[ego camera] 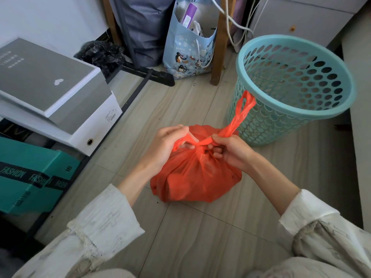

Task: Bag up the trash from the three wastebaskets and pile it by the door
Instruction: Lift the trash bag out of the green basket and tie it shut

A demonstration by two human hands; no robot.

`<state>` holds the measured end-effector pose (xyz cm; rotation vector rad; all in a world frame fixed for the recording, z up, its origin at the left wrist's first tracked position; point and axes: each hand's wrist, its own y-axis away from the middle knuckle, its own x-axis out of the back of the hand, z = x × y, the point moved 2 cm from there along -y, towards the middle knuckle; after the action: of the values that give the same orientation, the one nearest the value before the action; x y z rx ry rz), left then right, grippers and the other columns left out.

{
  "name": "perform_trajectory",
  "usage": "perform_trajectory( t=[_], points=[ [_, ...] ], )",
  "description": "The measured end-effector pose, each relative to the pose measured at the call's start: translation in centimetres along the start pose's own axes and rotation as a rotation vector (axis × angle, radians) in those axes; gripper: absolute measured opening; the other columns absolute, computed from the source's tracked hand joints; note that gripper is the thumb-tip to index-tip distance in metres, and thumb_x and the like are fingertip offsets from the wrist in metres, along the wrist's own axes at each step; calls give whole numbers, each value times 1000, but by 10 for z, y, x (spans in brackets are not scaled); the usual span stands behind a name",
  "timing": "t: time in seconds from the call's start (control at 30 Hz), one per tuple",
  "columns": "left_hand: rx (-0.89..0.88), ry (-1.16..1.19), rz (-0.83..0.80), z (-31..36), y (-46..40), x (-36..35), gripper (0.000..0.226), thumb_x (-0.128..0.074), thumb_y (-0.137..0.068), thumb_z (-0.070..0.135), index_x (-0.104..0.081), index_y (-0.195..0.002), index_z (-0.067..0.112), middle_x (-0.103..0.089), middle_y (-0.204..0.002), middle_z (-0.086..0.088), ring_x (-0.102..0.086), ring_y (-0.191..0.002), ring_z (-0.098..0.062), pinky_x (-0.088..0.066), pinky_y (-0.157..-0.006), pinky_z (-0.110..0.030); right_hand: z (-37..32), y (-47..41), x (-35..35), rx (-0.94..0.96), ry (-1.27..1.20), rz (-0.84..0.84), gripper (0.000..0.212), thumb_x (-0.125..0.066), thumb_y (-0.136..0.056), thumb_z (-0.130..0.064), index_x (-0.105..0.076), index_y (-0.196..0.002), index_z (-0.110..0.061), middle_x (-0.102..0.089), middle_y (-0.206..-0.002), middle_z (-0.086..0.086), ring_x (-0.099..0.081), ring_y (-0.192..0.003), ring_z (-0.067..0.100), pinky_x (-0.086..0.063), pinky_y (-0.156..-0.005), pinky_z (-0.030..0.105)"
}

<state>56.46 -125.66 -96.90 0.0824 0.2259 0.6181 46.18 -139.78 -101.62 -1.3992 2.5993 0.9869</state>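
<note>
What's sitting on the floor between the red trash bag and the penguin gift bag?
Nothing: in the head view, only bare floor lies between the red trash bag and the penguin gift bag.

There is a single view, taken from the person's head and aimed forward and steeply down at the pale wood-grain plank floor (200, 227). It sits close over the work: cream-sleeved forearms enter from the bottom corners, and the left hand (166, 145) and right hand (230, 151) meet just above the frame's middle. The wide-angle lens bends the edges, so the round turquoise perforated plastic wastebasket (297, 87) at upper right leans outward and the stacked grey and white cardboard boxes (50, 87) at left splay away.
</note>
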Motion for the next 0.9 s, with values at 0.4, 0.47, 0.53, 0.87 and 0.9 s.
perform_trajectory(
  t=[0.4,0.47,0.53,0.87,0.9],
  points=[
    [-2,-444,-99,-25,-17,11,19,-47,-91,9,-65,-87,7,-69,-89,-4,-62,-76,6,-50,-72,-13,-6,20,-3,89,439,-112,15,-56,-83,7,-61,-75,-5,-55,-44,-6,-48,-40,6,-42,-42,15],
    [-60,-563,-168,-37,-20,1,21,-49,-85,-7,-64,-95,4,-66,-95,-6,-58,-76,15,-44,-79,-5,-7,24,-7,85,460,-155,17,-56,-82,8,-62,-74,-6,-57,-46,-6,-50,-40,6,-44,-44,15],
    [-69,-627,-221,-47,-23,-2,26,-51,-80,-11,-66,-97,3,-67,-95,-6,-57,-76,18,-43,-80,-4,-8,28,-7,53,451,-201,17,-57,-82,9,-62,-74,-5,-59,-52,-5,-53,-43,7,-48,-47,16],
    [-70,-734,-336,-64,-17,3,24,-68,-77,14,-69,-101,16,-67,-96,12,-57,-84,15,-45,-87,-16,-5,32,-4,-55,446,-299,14,-55,-82,10,-60,-76,-2,-59,-67,5,-62,-56,11,-55,-58,17],
    [-81,-753,-321,-65,-17,3,21,-68,-76,18,-70,-96,18,-67,-91,13,-58,-82,13,-45,-84,-16,-4,31,-5,-56,456,-302,13,-56,-82,10,-59,-76,-1,-57,-68,6,-62,-56,11,-55,-57,17]
  ],
)
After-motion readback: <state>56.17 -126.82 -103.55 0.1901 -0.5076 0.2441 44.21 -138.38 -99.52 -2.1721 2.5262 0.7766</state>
